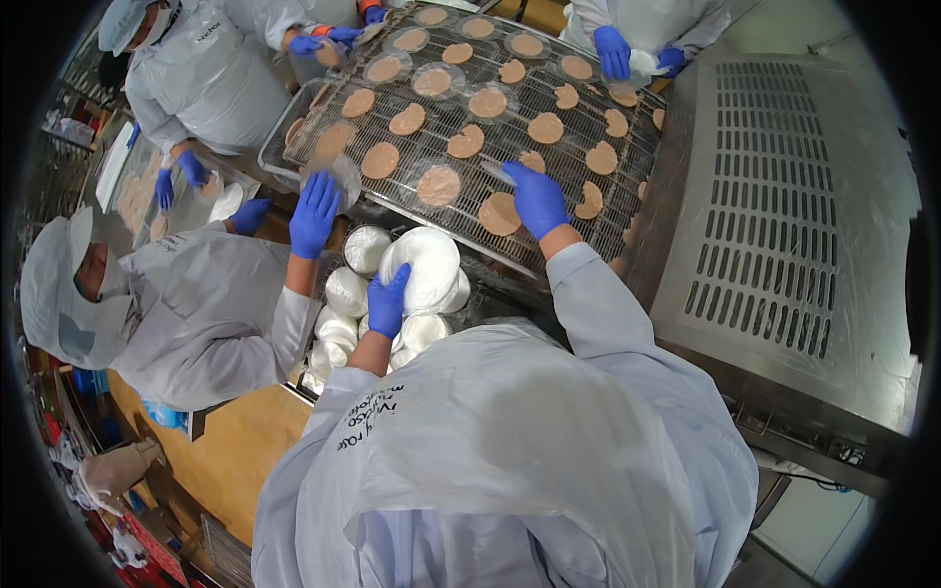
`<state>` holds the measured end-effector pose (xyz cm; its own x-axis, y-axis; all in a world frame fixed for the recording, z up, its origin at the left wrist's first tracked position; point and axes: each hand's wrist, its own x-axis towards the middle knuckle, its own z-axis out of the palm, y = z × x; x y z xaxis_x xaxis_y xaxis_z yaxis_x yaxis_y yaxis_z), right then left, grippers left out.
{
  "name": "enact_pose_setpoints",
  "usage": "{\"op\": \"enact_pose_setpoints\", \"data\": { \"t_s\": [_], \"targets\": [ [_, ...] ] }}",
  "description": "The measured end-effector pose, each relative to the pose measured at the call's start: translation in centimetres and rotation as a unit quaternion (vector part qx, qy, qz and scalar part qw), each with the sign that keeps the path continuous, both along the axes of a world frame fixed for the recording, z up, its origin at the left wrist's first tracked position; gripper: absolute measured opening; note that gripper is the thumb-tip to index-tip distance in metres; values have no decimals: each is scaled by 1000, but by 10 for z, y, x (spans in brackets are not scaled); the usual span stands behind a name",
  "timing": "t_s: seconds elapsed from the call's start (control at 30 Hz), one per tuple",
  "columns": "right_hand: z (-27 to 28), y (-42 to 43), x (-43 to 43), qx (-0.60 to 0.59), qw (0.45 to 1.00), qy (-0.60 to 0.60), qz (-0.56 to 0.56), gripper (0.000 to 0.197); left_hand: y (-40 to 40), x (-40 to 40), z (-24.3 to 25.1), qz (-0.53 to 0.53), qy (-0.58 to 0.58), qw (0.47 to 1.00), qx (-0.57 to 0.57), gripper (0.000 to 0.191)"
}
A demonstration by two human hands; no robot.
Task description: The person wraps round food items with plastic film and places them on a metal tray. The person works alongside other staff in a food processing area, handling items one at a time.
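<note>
My left hand (388, 301), in a blue glove, grips a stack of round white sheets (423, 268) near the front edge of a wire mesh conveyor (441, 213). My right hand (539, 200), gloved too, is over the conveyor with a thin translucent sheet (497, 173) between its fingers. Just beside it lies a flat round pinkish-brown patty (499, 214). Many such patties rest on the mesh, some with bites or notches in their edges. A clear round sheet surrounds one patty (438, 185) at the front.
More round white stacks (345, 292) sit in a container below my left hand. A co-worker's gloved hand (315, 213) reaches in at the left with a clear disc. Other co-workers stand across the conveyor and at the far left. A slotted metal cover (772, 206) stands at the right.
</note>
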<state>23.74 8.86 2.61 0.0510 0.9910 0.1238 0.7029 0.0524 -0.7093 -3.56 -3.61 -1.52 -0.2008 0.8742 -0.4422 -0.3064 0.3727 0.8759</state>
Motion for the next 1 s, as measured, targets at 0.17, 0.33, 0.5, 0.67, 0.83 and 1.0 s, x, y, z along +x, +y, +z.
{"op": "enact_pose_setpoints", "data": {
  "t_s": [0.17,0.33,0.5,0.67,0.83,1.0],
  "targets": [
    [-6,-44,-34,-51,992,86,71,24,4,-17,-5,-59,67,996,-21,38],
    [12,-46,-65,-140,973,84,162,30,14,-11,-7,-51,4,998,23,41],
    [-25,-25,-81,89,977,75,180,32,20,-4,3,-48,19,998,31,39],
    [31,33,-64,-189,979,19,71,27,4,-24,9,-38,60,997,-16,46],
    [-66,-8,-75,235,915,-220,244,33,-11,-39,-21,24,26,999,-6,41],
    [-72,-42,-24,-88,937,-285,182,49,-6,-36,-30,-21,27,999,-35,44]
  ]
}}
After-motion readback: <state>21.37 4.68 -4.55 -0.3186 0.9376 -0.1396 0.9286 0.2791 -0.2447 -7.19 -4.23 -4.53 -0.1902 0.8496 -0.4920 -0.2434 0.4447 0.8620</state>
